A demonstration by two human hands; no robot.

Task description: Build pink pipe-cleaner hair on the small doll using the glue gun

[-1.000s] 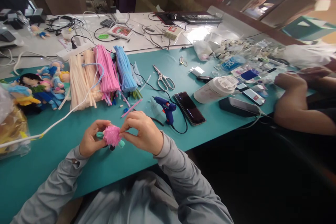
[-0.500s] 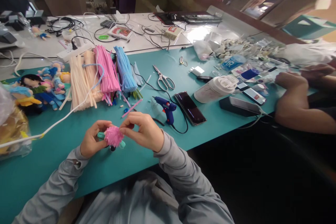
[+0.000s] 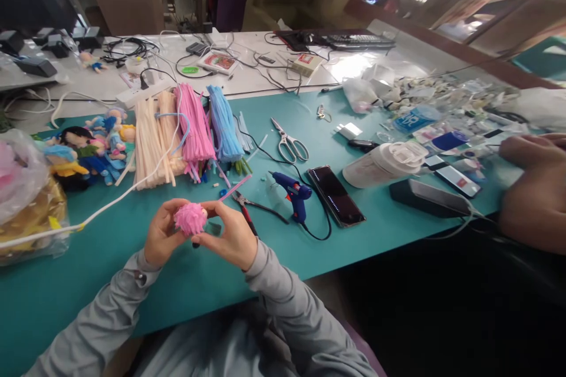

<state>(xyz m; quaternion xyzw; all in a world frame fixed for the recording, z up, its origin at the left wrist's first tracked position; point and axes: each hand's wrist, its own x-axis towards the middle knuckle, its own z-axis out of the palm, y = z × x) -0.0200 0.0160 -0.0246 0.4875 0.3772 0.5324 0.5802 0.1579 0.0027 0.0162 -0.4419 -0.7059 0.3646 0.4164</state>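
Note:
Between both hands, over the near part of the green mat, is a small doll [image 3: 190, 219] with fluffy pink hair. Its hair faces up, and a bit of dark green shows beneath on the right. My left hand [image 3: 163, 234] grips it from the left, thumb below the hair. From the other side my right hand [image 3: 232, 235] has its fingers and thumb closed on it. Just beyond the right hand lie pliers [image 3: 250, 212] with red and black handles and a pink pipe cleaner [image 3: 236, 187]. A blue glue gun [image 3: 294, 195] lies farther right.
Bundles of cream [image 3: 154, 141], pink [image 3: 193, 123] and blue pipe cleaners [image 3: 225, 123] lie ahead, with dolls [image 3: 95, 147] to their left. Scissors [image 3: 289, 144], a phone [image 3: 336, 195] and a white tumbler [image 3: 382, 165] are rightward. A white cable [image 3: 115, 194] crosses the left. Another person's arm [image 3: 537, 200] rests at right.
My right hand has gone from pinching at the top of the pink hair to holding the doll's right side. The doll has turned, its green limbs now mostly hidden. The view has shifted left.

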